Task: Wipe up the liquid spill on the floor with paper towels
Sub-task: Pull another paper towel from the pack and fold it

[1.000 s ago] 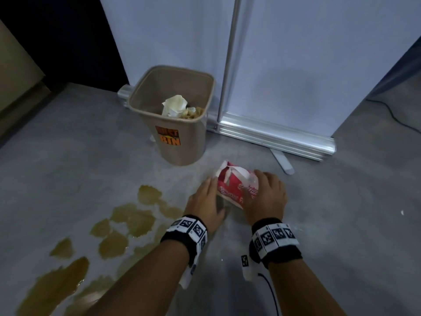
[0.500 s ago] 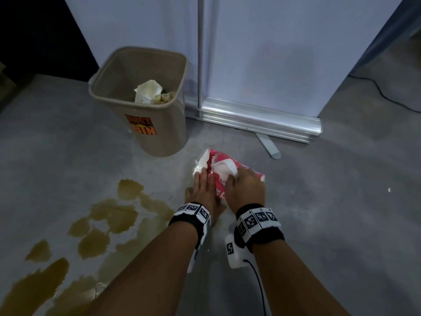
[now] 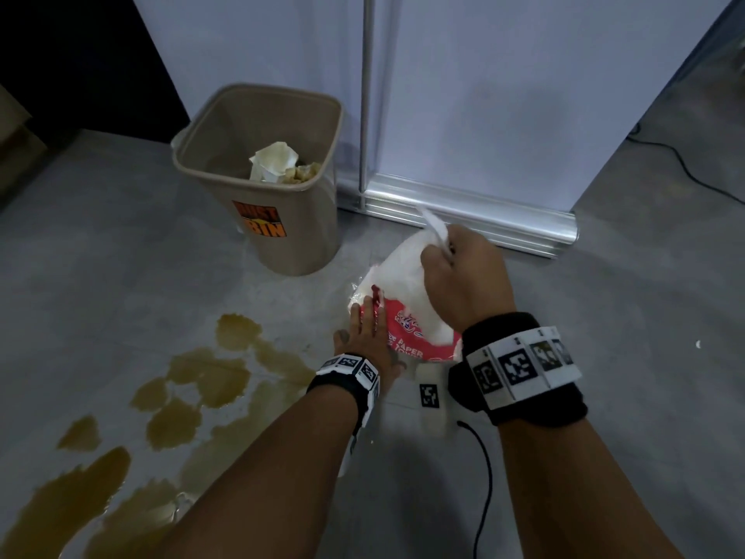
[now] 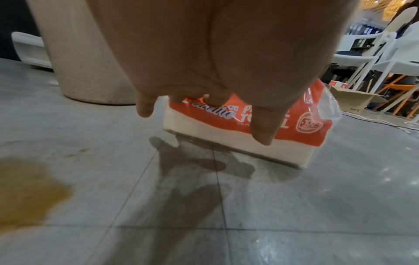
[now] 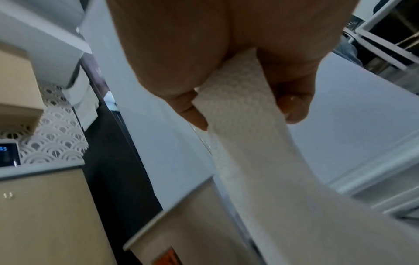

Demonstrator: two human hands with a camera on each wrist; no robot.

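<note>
A red-and-white paper towel pack [image 3: 407, 336] lies on the grey floor, right of a brown spill [image 3: 193, 381] spread in several puddles. My left hand [image 3: 365, 328] presses flat on the pack's left end, and the left wrist view shows its fingers [image 4: 263, 125] resting over the pack [image 4: 238, 136] beside the spill [image 4: 29, 188]. Above the pack my right hand [image 3: 447, 252] pinches a white paper towel [image 3: 403, 268] that still trails down into it. The right wrist view shows thumb and fingers of the right hand [image 5: 244, 114] closed on the embossed paper towel [image 5: 249, 161].
A beige dust bin [image 3: 290, 236] holding crumpled used towels stands just behind the spill. A silver banner-stand base [image 3: 475, 219] and white panel run behind the pack. A black cable [image 3: 685, 171] crosses the floor at far right. A cardboard box [image 4: 353, 100] and white chairs stand beyond.
My right hand has risen from the pack, drawing a white towel up and away from it. The left hand stays pressing on the pack. The camera has moved closer.
</note>
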